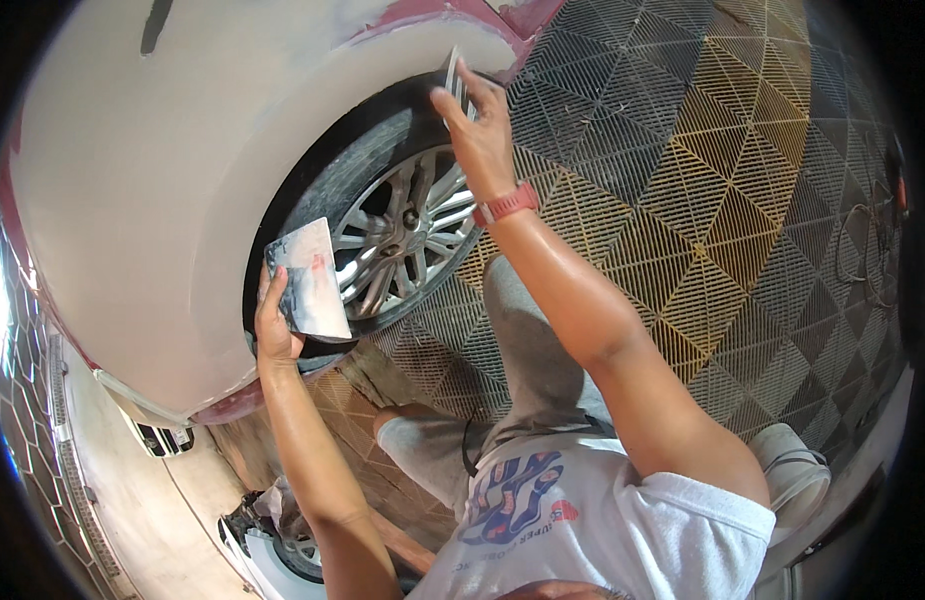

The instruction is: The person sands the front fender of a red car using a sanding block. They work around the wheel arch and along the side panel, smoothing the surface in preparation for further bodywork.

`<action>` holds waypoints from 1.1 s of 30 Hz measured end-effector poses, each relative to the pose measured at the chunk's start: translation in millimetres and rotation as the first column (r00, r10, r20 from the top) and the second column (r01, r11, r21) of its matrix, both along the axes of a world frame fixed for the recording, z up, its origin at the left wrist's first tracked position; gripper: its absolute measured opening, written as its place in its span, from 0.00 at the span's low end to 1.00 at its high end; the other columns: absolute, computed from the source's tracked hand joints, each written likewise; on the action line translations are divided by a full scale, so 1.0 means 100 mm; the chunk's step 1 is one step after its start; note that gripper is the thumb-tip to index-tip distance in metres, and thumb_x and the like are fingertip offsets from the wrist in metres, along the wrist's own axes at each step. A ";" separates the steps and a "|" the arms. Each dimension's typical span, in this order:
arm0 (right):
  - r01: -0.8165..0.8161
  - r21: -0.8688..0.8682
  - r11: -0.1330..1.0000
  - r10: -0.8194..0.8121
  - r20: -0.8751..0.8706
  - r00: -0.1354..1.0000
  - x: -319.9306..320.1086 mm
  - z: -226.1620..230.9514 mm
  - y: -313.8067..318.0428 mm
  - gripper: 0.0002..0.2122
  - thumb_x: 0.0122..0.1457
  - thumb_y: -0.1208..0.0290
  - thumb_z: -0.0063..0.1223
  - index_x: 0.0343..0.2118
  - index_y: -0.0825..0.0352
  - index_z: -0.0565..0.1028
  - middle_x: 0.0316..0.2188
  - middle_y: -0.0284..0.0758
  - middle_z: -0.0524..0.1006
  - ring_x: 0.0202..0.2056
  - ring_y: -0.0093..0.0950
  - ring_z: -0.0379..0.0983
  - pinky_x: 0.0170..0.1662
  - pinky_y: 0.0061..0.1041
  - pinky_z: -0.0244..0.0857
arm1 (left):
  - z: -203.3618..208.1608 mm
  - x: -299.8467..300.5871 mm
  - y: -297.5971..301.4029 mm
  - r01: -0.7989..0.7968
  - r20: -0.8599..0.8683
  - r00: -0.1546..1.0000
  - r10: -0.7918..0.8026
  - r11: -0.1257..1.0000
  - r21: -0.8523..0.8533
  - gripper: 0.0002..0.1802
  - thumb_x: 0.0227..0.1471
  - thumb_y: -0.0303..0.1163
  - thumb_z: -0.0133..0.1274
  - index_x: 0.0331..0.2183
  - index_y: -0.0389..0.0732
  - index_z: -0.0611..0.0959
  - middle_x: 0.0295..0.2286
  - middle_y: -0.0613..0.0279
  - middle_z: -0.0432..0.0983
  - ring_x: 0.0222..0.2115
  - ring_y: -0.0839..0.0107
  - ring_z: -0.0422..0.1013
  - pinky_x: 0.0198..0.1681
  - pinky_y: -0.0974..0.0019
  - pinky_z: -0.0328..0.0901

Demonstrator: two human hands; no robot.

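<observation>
My left hand [278, 322] is closed on the edge of a flat putty board [320, 292], whose pale face carries dark and reddish smears. The board hangs in front of the car's wheel [407, 225]. At the upper middle, my right hand [482, 140] pinches a thin flat spreader [450, 72], seen nearly edge-on, near the rim of the wheel arch. I cannot tell whether the spreader touches the panel. The fender [132, 200] is coated in pale grey, with maroon paint showing along its edges and a dark streak [155, 25] at the top.
Slatted floor tiles [722, 190] in grey and yellow spread to the right. A white bucket [790, 478] stands at the lower right, and a cable [862, 255] lies on the far right. Another light-coloured vehicle part [267, 560] shows at the lower left.
</observation>
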State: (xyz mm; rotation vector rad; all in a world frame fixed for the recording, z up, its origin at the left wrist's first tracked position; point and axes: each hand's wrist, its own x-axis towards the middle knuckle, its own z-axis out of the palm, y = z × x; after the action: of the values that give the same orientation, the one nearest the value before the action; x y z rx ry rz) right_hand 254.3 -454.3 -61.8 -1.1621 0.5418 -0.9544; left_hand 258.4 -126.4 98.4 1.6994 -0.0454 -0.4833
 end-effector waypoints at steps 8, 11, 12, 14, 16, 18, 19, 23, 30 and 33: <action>-0.109 0.543 0.832 0.128 0.003 0.992 0.08 -1.00 -0.87 0.25 0.66 0.55 0.57 0.63 0.59 0.78 0.56 0.33 0.79 0.53 0.30 0.74 0.47 0.38 0.70 | 0.02 0.01 -0.06 0.005 0.003 1.000 -0.005 1.000 -0.028 0.30 0.71 0.37 0.55 0.68 0.38 0.71 0.60 0.55 0.77 0.60 0.62 0.75 0.66 0.58 0.68; -0.143 0.714 0.685 0.267 -0.063 0.962 0.18 -0.83 -1.09 0.26 0.61 0.49 0.59 0.58 0.56 0.80 0.52 0.31 0.79 0.51 0.31 0.72 0.43 0.46 0.65 | 0.00 0.02 -0.02 0.003 0.006 1.000 -0.002 0.999 -0.036 0.31 0.71 0.37 0.55 0.69 0.38 0.71 0.60 0.55 0.77 0.60 0.62 0.75 0.66 0.58 0.67; -0.138 0.688 0.713 0.254 -0.070 0.965 0.21 -0.76 -1.06 0.25 0.60 0.48 0.60 0.57 0.56 0.80 0.51 0.30 0.78 0.51 0.32 0.71 0.43 0.49 0.64 | 0.00 0.02 -0.01 0.004 0.007 1.000 -0.004 0.999 -0.038 0.31 0.71 0.37 0.55 0.69 0.38 0.70 0.60 0.55 0.77 0.60 0.62 0.75 0.66 0.58 0.67; -0.160 0.586 0.794 0.201 -0.004 0.980 0.13 -0.48 -0.92 0.25 0.60 0.51 0.60 0.58 0.57 0.82 0.50 0.30 0.80 0.51 0.30 0.72 0.44 0.48 0.65 | -0.01 0.02 -0.01 -0.001 0.007 1.000 0.002 1.000 -0.028 0.31 0.71 0.37 0.56 0.69 0.38 0.70 0.60 0.55 0.77 0.60 0.62 0.75 0.66 0.58 0.68; -0.100 0.420 0.902 0.063 0.100 0.993 0.25 -0.49 -0.72 0.22 0.61 0.66 0.64 0.59 0.64 0.84 0.44 0.32 0.84 0.42 0.23 0.76 0.41 0.27 0.67 | -0.02 0.04 -0.03 -0.002 0.001 1.000 0.002 1.000 -0.025 0.31 0.72 0.37 0.55 0.69 0.38 0.70 0.60 0.54 0.77 0.60 0.62 0.75 0.66 0.58 0.68; -0.066 0.345 0.936 0.055 0.042 0.998 0.15 -0.24 -0.44 0.24 0.62 0.68 0.66 0.62 0.64 0.82 0.42 0.33 0.84 0.42 0.21 0.75 0.40 0.23 0.68 | -0.01 0.02 0.01 -0.008 -0.012 1.000 0.007 1.000 -0.021 0.29 0.73 0.36 0.53 0.69 0.38 0.70 0.61 0.53 0.76 0.61 0.61 0.74 0.67 0.57 0.68; -0.043 0.239 0.970 0.044 0.002 0.999 0.14 -0.27 -0.36 0.25 0.62 0.67 0.67 0.63 0.64 0.81 0.45 0.34 0.82 0.43 0.21 0.76 0.41 0.23 0.69 | -0.01 0.05 -0.01 0.010 -0.014 1.000 -0.011 1.000 -0.027 0.30 0.73 0.37 0.53 0.69 0.38 0.70 0.61 0.53 0.76 0.61 0.61 0.74 0.67 0.57 0.68; -0.098 -0.049 0.994 0.099 0.024 0.995 -0.30 -0.09 -0.08 0.26 0.61 0.61 0.68 0.61 0.64 0.82 0.55 0.40 0.78 0.58 0.36 0.75 0.65 0.33 0.66 | -0.05 0.04 0.04 0.037 -0.013 0.999 -0.038 0.998 -0.043 0.30 0.72 0.37 0.54 0.70 0.39 0.70 0.61 0.53 0.76 0.61 0.60 0.74 0.66 0.57 0.68; -0.478 0.344 0.808 0.371 0.332 0.867 -1.51 0.03 0.23 0.30 0.65 0.71 0.64 0.70 0.63 0.71 0.61 0.32 0.75 0.62 0.30 0.71 0.66 0.32 0.66 | -0.09 0.00 0.02 -0.039 -0.003 0.999 0.039 0.997 -0.062 0.34 0.70 0.39 0.58 0.71 0.38 0.69 0.63 0.56 0.75 0.62 0.64 0.73 0.67 0.59 0.67; -0.592 -0.063 0.803 0.596 0.117 0.795 -1.80 0.55 0.38 0.32 0.62 0.83 0.59 0.70 0.63 0.68 0.65 0.40 0.71 0.66 0.38 0.70 0.65 0.35 0.69 | -0.30 -0.40 -0.12 -0.095 0.052 0.993 0.108 0.971 -0.219 0.35 0.70 0.41 0.60 0.70 0.38 0.70 0.63 0.57 0.75 0.64 0.66 0.70 0.70 0.59 0.62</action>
State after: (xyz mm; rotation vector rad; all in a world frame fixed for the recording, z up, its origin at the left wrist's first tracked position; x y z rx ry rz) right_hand 74.0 -416.0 -6.9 -1.1776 0.0344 -0.4793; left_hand 218.4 -138.8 68.3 1.4952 -0.0547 -0.3351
